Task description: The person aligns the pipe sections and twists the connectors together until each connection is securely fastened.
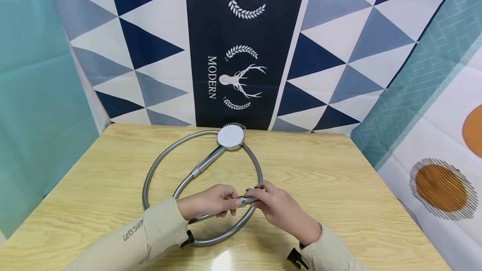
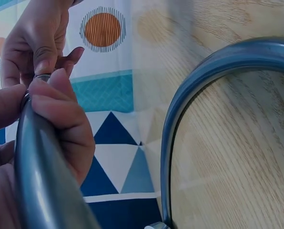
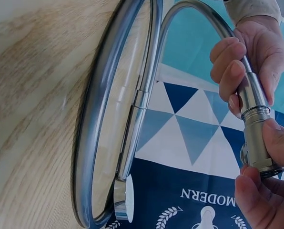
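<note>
My left hand (image 1: 208, 201) grips the end of a grey metal shower hose (image 1: 146, 189) just above the table. The right hand (image 1: 282, 210) pinches a short metal fitting (image 3: 256, 143) with a small round side part. In the right wrist view, the hose's smooth end sleeve (image 3: 250, 90) meets this fitting, with screw threads showing between them. Fingers cover part of the fitting in the head view. Beyond the hands lies a round chrome hand shower (image 1: 230, 136), white face up, its handle joined to the hose's other end.
The hose lies in a wide loop on the light wooden table (image 1: 320, 170), around the shower's handle. A patterned cloth (image 1: 241, 53) hangs behind the table's back edge. Sheets of cloth also hang at the left and right sides.
</note>
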Tool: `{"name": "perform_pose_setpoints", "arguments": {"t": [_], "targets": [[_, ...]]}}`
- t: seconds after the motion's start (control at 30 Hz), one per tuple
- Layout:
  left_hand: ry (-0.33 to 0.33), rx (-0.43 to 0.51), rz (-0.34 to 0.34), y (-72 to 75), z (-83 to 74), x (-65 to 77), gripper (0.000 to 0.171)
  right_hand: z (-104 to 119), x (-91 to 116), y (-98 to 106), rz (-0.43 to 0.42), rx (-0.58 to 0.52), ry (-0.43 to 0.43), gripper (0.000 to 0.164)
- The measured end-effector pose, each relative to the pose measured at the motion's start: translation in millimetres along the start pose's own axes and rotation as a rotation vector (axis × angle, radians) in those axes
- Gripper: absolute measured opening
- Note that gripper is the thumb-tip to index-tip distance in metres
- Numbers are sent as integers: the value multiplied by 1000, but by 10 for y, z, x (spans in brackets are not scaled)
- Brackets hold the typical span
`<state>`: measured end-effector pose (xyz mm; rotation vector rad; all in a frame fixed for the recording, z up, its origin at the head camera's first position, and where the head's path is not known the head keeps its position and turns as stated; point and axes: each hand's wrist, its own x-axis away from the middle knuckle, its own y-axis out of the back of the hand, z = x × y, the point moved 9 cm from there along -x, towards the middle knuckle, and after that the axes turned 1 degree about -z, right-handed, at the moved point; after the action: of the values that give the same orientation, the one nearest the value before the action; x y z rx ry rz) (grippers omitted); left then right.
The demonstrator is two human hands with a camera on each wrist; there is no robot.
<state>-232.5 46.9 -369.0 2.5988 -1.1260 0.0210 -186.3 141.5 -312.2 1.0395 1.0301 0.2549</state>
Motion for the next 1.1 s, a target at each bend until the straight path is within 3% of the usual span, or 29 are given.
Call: {"name": "perform_pose_setpoints", "arguments": {"t": [0.3, 0.57, 0.83, 1.0, 1.1], "targets": [[-45, 45, -17, 36, -36, 0, 8, -22, -5, 27, 0, -45, -10, 34], [-55, 59, -35, 58, -64, 19, 12, 3, -13, 67, -33, -48, 50, 41], [-45, 69, 78, 19, -84, 53, 26, 29, -16, 129, -99, -79, 110, 44], [-63, 61, 69, 32, -90, 50, 22, 31, -20, 181, -141, -104, 139, 44], [-73, 58, 41, 49, -106, 51, 17, 26, -19, 192, -143, -112, 132, 35]]}}
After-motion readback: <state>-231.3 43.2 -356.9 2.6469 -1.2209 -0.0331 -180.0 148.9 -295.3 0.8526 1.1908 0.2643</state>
